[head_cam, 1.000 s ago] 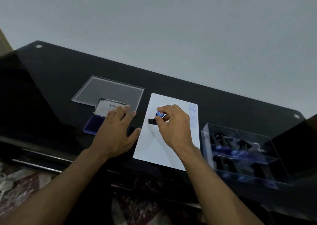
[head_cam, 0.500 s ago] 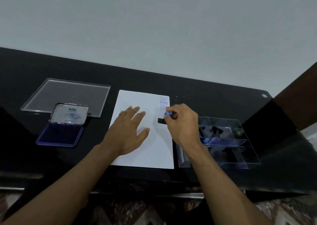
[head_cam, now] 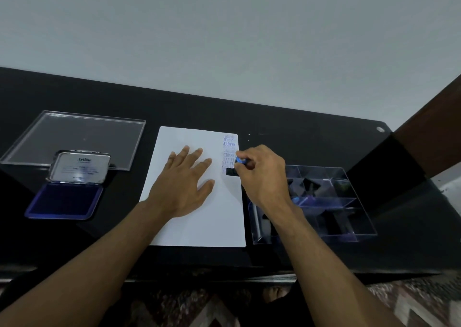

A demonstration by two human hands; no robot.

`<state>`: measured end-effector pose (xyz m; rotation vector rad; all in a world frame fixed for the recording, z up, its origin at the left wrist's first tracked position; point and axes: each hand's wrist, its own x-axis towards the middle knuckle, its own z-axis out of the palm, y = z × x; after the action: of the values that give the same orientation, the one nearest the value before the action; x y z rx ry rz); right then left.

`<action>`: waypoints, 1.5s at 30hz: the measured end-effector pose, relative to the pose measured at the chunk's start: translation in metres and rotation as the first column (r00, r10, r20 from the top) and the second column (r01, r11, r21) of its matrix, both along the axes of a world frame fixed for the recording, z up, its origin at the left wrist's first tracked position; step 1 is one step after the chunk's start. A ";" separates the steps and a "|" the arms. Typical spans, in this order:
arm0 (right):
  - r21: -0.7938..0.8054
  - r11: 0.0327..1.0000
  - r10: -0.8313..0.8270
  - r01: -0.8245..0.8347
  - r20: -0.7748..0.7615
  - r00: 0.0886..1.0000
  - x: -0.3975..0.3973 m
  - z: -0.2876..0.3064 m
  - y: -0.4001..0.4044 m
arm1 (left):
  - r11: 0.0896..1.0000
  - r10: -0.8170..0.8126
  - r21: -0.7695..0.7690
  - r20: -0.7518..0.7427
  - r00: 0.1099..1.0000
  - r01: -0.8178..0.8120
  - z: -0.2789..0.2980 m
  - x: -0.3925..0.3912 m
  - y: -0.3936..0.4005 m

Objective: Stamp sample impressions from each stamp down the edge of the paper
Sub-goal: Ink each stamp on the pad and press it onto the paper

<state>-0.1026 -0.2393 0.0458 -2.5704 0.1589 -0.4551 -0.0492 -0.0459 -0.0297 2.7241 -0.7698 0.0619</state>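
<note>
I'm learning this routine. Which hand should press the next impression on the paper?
Right. The right hand already pinches the stamp at the printed edge, while the left hand lies flat on the paper.

A single head-worn camera looked forward and down from above the near edge of the black table (head_cam: pixel 299 132), close over both forearms. It faced the grey wall (head_cam: pixel 224 39) at 12 o'clock, wide-angle bending the table's far edge. The patterned floor (head_cam: pixel 411 301) showed at 6 o'clock.
</note>
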 end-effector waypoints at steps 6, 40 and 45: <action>-0.043 0.997 0.061 -0.061 -0.001 0.998 0.004 0.000 0.002 | 1.000 0.000 0.007 0.008 1.000 0.000 -0.002 -0.001 0.000; -0.120 0.988 0.088 -0.099 -0.094 0.992 0.013 -0.007 0.006 | 1.000 0.023 0.017 0.001 1.000 -0.023 -0.007 0.001 -0.002; -0.111 0.989 0.082 -0.095 -0.116 0.990 0.015 -0.006 0.006 | 1.000 0.025 0.014 0.002 1.000 -0.025 -0.008 0.002 -0.001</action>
<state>-0.0874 -0.2334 0.0400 -2.7063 0.0586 -0.2957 -0.0471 -0.0472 -0.0377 2.7474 -0.7391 0.0644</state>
